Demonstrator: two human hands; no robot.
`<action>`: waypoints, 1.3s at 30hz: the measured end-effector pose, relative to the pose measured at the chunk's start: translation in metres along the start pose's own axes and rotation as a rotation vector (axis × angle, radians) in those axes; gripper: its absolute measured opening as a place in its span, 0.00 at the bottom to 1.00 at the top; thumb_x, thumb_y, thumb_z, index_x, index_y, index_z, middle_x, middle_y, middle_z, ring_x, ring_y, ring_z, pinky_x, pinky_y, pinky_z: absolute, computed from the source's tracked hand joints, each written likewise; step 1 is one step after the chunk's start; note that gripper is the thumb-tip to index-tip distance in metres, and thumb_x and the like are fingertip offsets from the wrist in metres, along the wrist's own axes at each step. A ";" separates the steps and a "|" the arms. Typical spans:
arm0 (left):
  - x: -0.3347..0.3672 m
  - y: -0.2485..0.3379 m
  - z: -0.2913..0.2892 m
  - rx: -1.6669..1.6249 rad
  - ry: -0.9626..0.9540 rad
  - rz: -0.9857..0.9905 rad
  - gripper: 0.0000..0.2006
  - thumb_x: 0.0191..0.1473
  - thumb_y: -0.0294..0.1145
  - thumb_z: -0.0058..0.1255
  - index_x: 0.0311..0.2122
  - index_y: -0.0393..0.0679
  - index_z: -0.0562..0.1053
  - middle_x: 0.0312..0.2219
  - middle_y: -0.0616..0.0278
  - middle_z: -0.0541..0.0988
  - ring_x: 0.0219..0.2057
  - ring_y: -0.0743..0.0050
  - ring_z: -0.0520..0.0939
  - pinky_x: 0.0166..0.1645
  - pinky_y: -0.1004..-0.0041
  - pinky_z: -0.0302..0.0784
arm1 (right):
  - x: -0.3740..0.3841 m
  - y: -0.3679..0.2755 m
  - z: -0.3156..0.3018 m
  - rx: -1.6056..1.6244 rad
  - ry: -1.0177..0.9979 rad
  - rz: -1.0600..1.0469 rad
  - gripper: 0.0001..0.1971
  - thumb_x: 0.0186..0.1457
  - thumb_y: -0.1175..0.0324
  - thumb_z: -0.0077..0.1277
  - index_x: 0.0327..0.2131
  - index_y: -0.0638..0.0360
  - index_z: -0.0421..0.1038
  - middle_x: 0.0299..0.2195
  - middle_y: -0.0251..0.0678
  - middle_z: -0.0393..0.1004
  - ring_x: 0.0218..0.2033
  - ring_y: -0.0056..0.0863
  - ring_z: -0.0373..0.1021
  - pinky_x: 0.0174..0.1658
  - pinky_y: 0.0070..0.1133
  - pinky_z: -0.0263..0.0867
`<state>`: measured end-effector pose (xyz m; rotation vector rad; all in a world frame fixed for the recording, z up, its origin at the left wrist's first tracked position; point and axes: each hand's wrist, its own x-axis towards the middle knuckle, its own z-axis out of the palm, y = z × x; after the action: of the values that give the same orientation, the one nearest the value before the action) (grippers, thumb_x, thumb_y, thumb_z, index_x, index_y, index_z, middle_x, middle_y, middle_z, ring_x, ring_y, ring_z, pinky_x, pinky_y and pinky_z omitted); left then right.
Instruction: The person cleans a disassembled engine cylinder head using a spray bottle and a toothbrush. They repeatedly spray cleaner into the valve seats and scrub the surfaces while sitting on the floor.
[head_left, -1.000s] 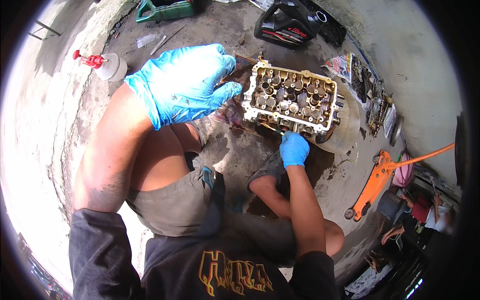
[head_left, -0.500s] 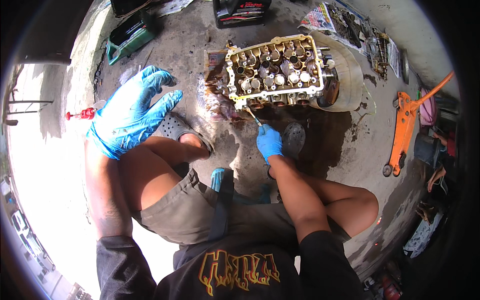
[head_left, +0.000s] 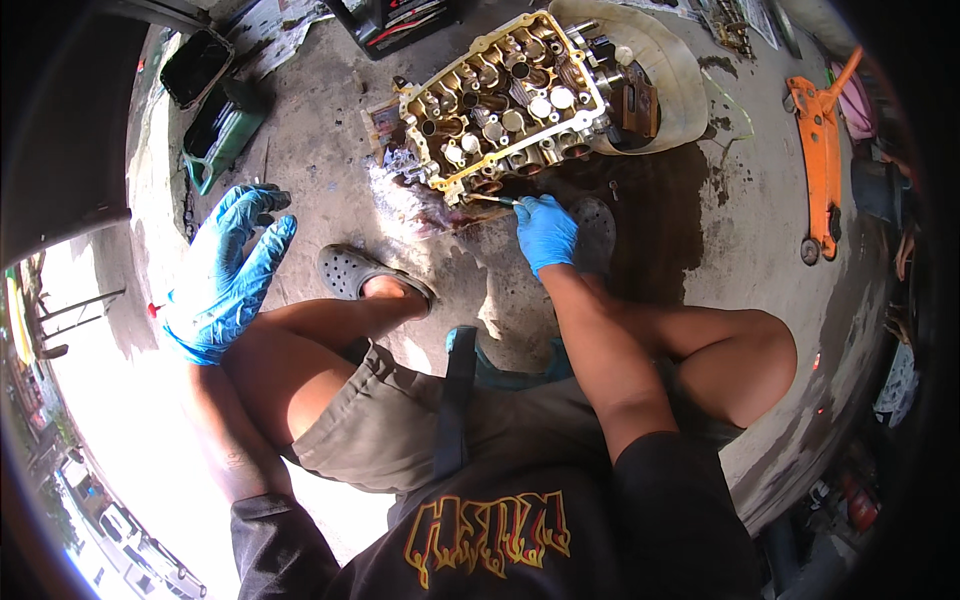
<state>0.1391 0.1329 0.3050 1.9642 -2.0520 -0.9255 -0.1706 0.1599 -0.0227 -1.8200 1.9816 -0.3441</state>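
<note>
An engine cylinder head (head_left: 512, 92) lies with its open valve side up on the floor ahead of me, its metal rim and round bores showing. My right hand (head_left: 546, 236), in a blue glove, is closed around the handle of a small brush (head_left: 494, 198). The brush points left, its tip at the near left corner of the cylinder head. Off to the left, my left hand (head_left: 222, 285) hangs in the air above the floor near my knee. It wears a blue glove with darkened fingertips; thumb and fingers are apart, with nothing between them.
An orange trolley jack (head_left: 818, 150) stands at right. A cut-open green container (head_left: 222, 135) and a black jug (head_left: 400, 25) sit at the far left and top. A pale sheet (head_left: 680, 100) lies beside the cylinder head, a dark wet patch (head_left: 660, 235) before it.
My view has shifted and turned, so the cylinder head sits higher and tilted. The brush has swung from slanting to nearly level. My left hand stays open, now farther from the cylinder head.
</note>
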 end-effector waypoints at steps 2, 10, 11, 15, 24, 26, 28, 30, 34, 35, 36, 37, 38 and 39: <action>0.000 -0.001 0.000 -0.010 -0.008 -0.034 0.16 0.60 0.36 0.50 0.49 0.38 0.72 0.44 0.59 0.74 0.41 0.72 0.75 0.43 0.73 0.73 | 0.001 -0.003 -0.007 0.038 -0.022 0.031 0.14 0.55 0.56 0.47 0.34 0.53 0.77 0.35 0.45 0.77 0.36 0.48 0.74 0.39 0.40 0.69; 0.001 -0.004 -0.001 -0.010 -0.022 -0.021 0.15 0.61 0.35 0.49 0.49 0.38 0.71 0.44 0.59 0.75 0.43 0.71 0.75 0.50 0.72 0.70 | -0.002 -0.005 -0.012 -0.002 -0.580 0.357 0.12 0.53 0.56 0.52 0.37 0.47 0.80 0.38 0.45 0.77 0.40 0.46 0.74 0.46 0.35 0.69; 0.001 -0.004 0.000 -0.030 -0.013 -0.047 0.15 0.61 0.35 0.49 0.49 0.38 0.71 0.44 0.60 0.76 0.44 0.72 0.75 0.51 0.72 0.70 | -0.001 0.001 -0.015 0.122 -0.513 0.361 0.13 0.53 0.56 0.51 0.37 0.49 0.79 0.38 0.46 0.77 0.41 0.48 0.73 0.46 0.36 0.68; 0.000 -0.004 0.002 -0.055 -0.008 0.011 0.13 0.60 0.31 0.50 0.49 0.39 0.71 0.43 0.60 0.76 0.43 0.73 0.76 0.51 0.74 0.70 | 0.003 0.003 -0.010 0.253 -0.304 0.428 0.14 0.53 0.58 0.47 0.36 0.54 0.78 0.39 0.52 0.76 0.42 0.51 0.72 0.47 0.38 0.68; 0.000 0.003 0.001 -0.016 -0.035 -0.039 0.16 0.61 0.38 0.49 0.50 0.39 0.71 0.45 0.58 0.75 0.47 0.68 0.74 0.54 0.69 0.68 | 0.008 -0.020 0.041 1.544 -0.796 0.982 0.13 0.60 0.56 0.45 0.29 0.48 0.77 0.15 0.24 0.58 0.12 0.20 0.51 0.15 0.22 0.48; 0.002 0.002 0.001 0.007 -0.021 -0.008 0.16 0.61 0.35 0.49 0.51 0.39 0.70 0.45 0.58 0.75 0.47 0.69 0.74 0.54 0.71 0.68 | 0.003 0.003 0.035 1.062 -0.747 0.864 0.15 0.59 0.53 0.46 0.25 0.48 0.75 0.14 0.24 0.59 0.11 0.19 0.51 0.15 0.22 0.47; 0.004 0.000 0.001 -0.052 -0.016 0.011 0.15 0.61 0.34 0.49 0.51 0.39 0.70 0.46 0.59 0.75 0.47 0.70 0.74 0.54 0.72 0.68 | -0.003 0.022 0.023 0.729 -0.562 0.614 0.13 0.57 0.53 0.50 0.25 0.48 0.75 0.14 0.24 0.59 0.11 0.20 0.51 0.15 0.23 0.48; 0.005 -0.002 0.000 -0.057 -0.006 0.045 0.15 0.61 0.32 0.48 0.51 0.40 0.70 0.46 0.59 0.75 0.46 0.72 0.74 0.53 0.73 0.69 | -0.009 0.033 0.007 0.509 -0.500 0.471 0.12 0.55 0.54 0.55 0.25 0.48 0.75 0.14 0.24 0.59 0.12 0.20 0.51 0.16 0.23 0.48; 0.005 -0.001 0.000 -0.091 -0.023 -0.034 0.16 0.61 0.34 0.49 0.52 0.41 0.70 0.46 0.60 0.75 0.46 0.71 0.74 0.52 0.72 0.69 | -0.007 0.029 -0.012 0.933 -0.485 0.747 0.11 0.50 0.60 0.61 0.20 0.49 0.72 0.13 0.25 0.60 0.12 0.19 0.52 0.16 0.22 0.47; 0.005 0.000 0.001 -0.094 -0.015 -0.031 0.16 0.60 0.34 0.49 0.51 0.41 0.70 0.46 0.60 0.75 0.46 0.71 0.74 0.52 0.72 0.69 | -0.005 0.024 -0.013 1.141 -0.447 0.971 0.11 0.49 0.61 0.62 0.19 0.49 0.71 0.13 0.25 0.60 0.12 0.19 0.52 0.16 0.21 0.47; 0.005 0.001 0.002 -0.095 -0.007 -0.029 0.16 0.60 0.34 0.50 0.51 0.41 0.70 0.46 0.60 0.75 0.45 0.71 0.74 0.51 0.72 0.69 | 0.000 0.015 -0.011 1.324 -0.507 0.870 0.12 0.49 0.62 0.61 0.18 0.49 0.70 0.13 0.25 0.60 0.12 0.19 0.52 0.16 0.21 0.46; 0.006 0.003 0.003 -0.054 -0.012 0.001 0.15 0.60 0.34 0.50 0.51 0.41 0.71 0.46 0.60 0.75 0.45 0.71 0.74 0.51 0.72 0.69 | 0.007 0.005 -0.008 1.487 -0.591 0.752 0.13 0.50 0.63 0.61 0.17 0.48 0.69 0.13 0.25 0.60 0.12 0.18 0.52 0.16 0.20 0.45; 0.007 0.004 0.003 -0.013 -0.013 0.031 0.15 0.60 0.34 0.50 0.50 0.41 0.71 0.45 0.60 0.75 0.45 0.71 0.74 0.51 0.72 0.70 | 0.012 -0.002 -0.007 1.351 -0.523 0.764 0.11 0.54 0.60 0.55 0.21 0.51 0.70 0.16 0.27 0.62 0.14 0.22 0.56 0.18 0.22 0.50; 0.009 0.006 0.003 0.027 -0.011 0.059 0.14 0.60 0.33 0.50 0.50 0.41 0.72 0.45 0.60 0.75 0.45 0.71 0.75 0.50 0.72 0.70 | 0.017 -0.011 -0.005 1.265 -0.500 0.702 0.13 0.58 0.57 0.49 0.25 0.53 0.72 0.18 0.29 0.65 0.17 0.26 0.60 0.21 0.25 0.56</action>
<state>0.1314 0.1257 0.3027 1.9044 -2.1274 -0.9032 -0.1639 0.1410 -0.0154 -0.3347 1.3300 -0.6211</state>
